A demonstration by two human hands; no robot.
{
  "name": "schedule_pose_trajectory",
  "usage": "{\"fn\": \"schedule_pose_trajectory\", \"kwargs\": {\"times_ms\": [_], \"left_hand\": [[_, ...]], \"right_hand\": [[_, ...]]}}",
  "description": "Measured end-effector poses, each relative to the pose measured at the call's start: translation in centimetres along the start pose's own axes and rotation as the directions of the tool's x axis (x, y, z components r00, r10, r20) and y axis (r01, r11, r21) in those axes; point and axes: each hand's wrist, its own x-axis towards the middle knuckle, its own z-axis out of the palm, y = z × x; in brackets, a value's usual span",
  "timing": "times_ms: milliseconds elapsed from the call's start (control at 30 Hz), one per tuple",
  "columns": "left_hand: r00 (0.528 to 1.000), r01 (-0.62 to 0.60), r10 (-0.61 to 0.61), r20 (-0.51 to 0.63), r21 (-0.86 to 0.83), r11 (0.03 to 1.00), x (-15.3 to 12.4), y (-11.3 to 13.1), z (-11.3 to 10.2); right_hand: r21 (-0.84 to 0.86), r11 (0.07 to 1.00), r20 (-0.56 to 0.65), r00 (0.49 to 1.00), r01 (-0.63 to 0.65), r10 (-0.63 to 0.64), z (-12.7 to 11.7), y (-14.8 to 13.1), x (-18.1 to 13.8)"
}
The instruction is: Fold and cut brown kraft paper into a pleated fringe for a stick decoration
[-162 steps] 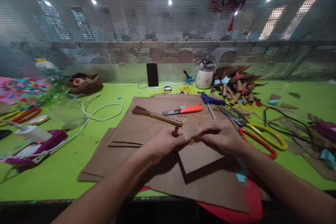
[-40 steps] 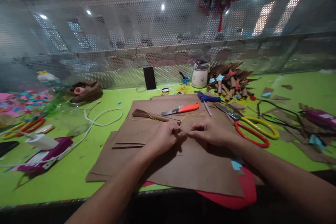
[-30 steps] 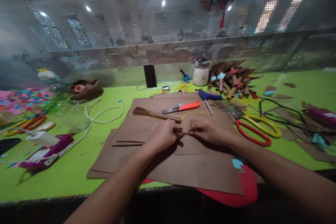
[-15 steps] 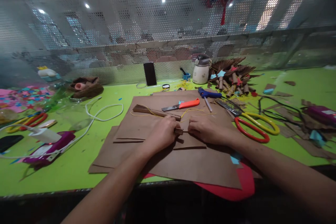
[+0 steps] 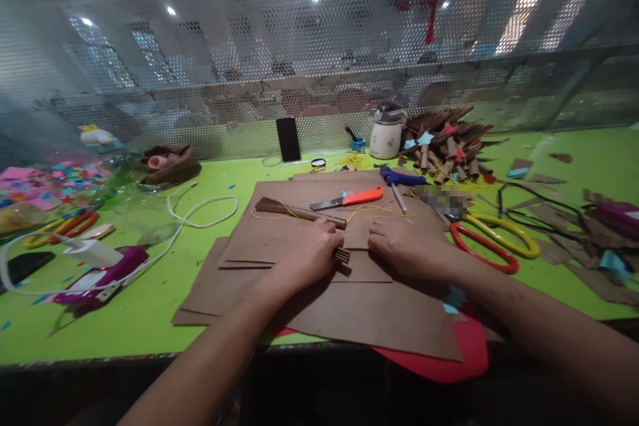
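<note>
My left hand point(image 5: 315, 254) is closed around a pleated strip of brown paper point(image 5: 342, 255), whose folded end sticks out beside the fingers. Just right of it, my right hand point(image 5: 397, 247) rests low over the brown paper sheets point(image 5: 369, 319), its fingers curled in. Whatever those fingers hold is hidden. Behind my left hand lies another folded brown paper piece point(image 5: 299, 212), with yellow thread point(image 5: 367, 210) trailing across it and to the right. An orange-handled utility knife point(image 5: 362, 196) lies on the sheets beyond both hands.
A blue glue gun point(image 5: 407, 179) and scissors point(image 5: 504, 239) with red and yellow handles lie to the right. A white jar point(image 5: 385, 136) stands behind, near a pile of folded brown paper point(image 5: 449, 153). At left are a white cable point(image 5: 212, 210) and a purple power strip point(image 5: 117, 273).
My right hand has shifted slightly right, widening its gap from my left hand. The left keeps its hold on the pleated paper strip. The view has moved a little.
</note>
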Motion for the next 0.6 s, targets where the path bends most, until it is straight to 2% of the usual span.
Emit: {"fn": "schedule_pose_trajectory", "kwargs": {"times_ms": [367,500,600], "left_hand": [[0.999,-0.036,0.035,0.023,0.028,0.999,-0.1,0.2,-0.9],[0.999,0.042,-0.039,0.021,-0.174,0.984,0.1,0.1,-1.3],[0.984,0.176,-0.155,0.084,-0.397,0.901,0.3,0.1,-1.8]], "right_hand": [[-0.039,0.999,-0.003,1.000,0.019,-0.019,-0.2,-0.5,-0.7],[-0.072,0.997,-0.030,1.000,0.001,-0.004,-0.3,-0.8,-0.6],[-0.062,0.997,-0.059,0.997,-0.056,0.052,-0.3,-1.1,-0.5]]}}
